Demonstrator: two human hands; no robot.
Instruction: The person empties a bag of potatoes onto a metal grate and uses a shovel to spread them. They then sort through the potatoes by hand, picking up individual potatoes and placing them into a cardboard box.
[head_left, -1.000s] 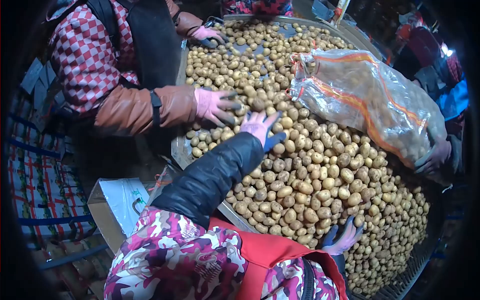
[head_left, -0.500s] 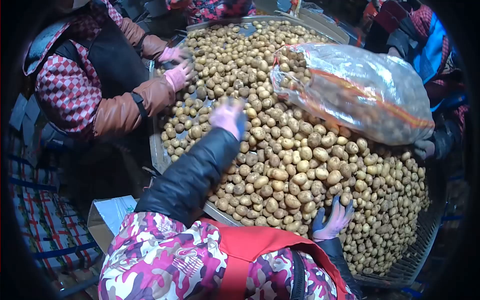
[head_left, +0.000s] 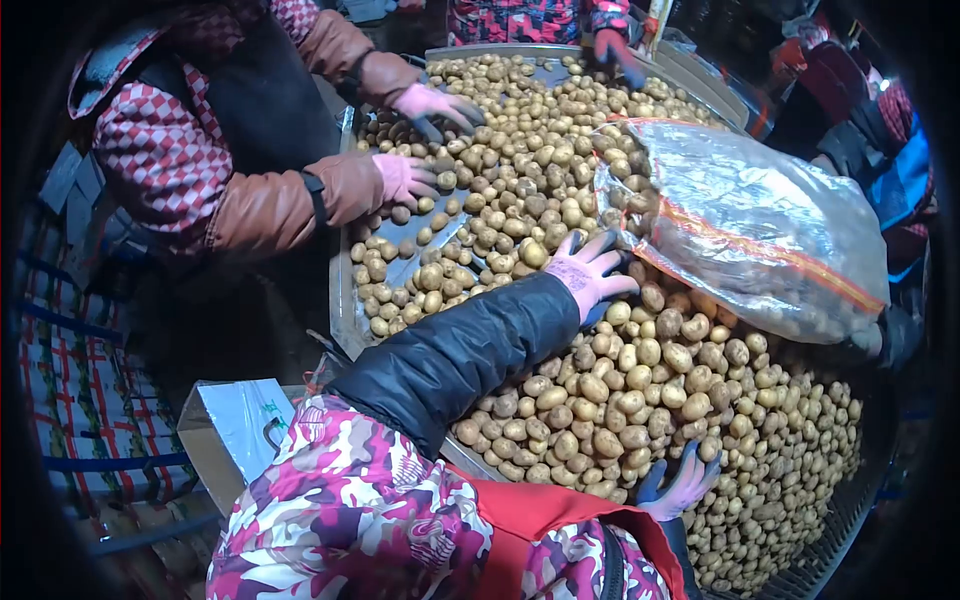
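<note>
Left hand (head_left: 590,275) splayed, right hand (head_left: 682,490) fanned, both at the potatoes (head_left: 607,442): probably firm, bruisable, best cupped mid-body!

1. Potatoes (head_left: 640,385) lie on the table (head_left: 346,312); the sack (head_left: 765,230) lies over them at right, mouth facing left;
2. Left hand (head_left: 588,277): at the potatoes, beside the sack's mouth; right hand (head_left: 684,487): at the potatoes' near edge;
3. Co-worker (head_left: 262,110): left of the table; carton (head_left: 215,448): at near left, beside the table.
</note>
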